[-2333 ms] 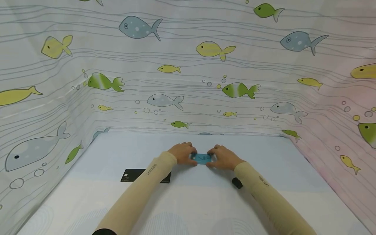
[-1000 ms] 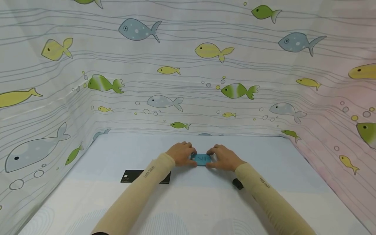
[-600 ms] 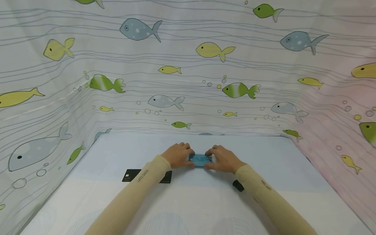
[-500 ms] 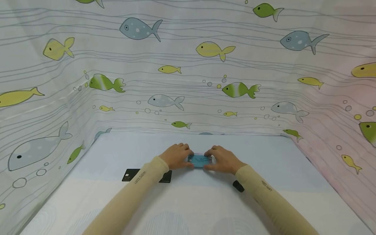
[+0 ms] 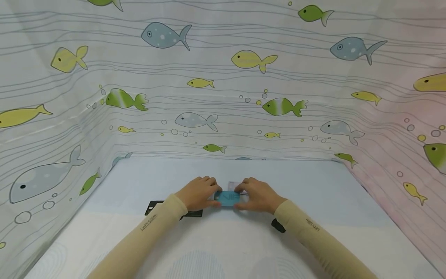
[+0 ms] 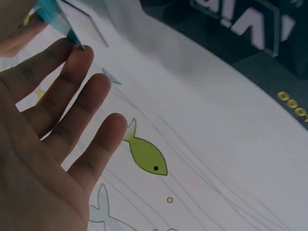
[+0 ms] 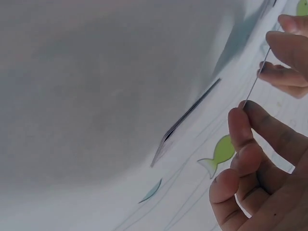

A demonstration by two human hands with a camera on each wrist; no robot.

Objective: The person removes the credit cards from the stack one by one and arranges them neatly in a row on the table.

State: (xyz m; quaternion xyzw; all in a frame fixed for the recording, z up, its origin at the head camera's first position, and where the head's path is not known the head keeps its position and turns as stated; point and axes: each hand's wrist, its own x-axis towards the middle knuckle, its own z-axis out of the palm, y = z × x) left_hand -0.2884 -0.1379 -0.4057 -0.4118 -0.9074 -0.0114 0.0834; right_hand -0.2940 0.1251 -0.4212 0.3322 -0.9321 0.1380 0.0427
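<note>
**Two hands, one blue VIP card!**

Here's the see-through blue rectangular card (image 5: pixel 227 198), mid-scene above the pale tabletop (image 5: pixel 223 248), dark lettering apparently "VIP". Left hand (image 5: pixel 199 193) at nine o'clock, right hand (image 5: pixel 260 197) at three: both clamped on it, thumb and fingers pinching opposite ends! At one o'clock, a clear flat piece (image 5: pixel 232 186), partly behind the right hand. Between eight and nine, black printed flat plastic (image 5: pixel 195 213); the left wrist view gives "Vip" upside down and gold zeros. The beige fabric sleeve (image 5: pixel 139 232) at eight reads "Let's Slim". At four, a small black object (image 5: pixel 278 225). Twelve o'clock: fish-patterned cloth (image 5: pixel 223 131).
</note>
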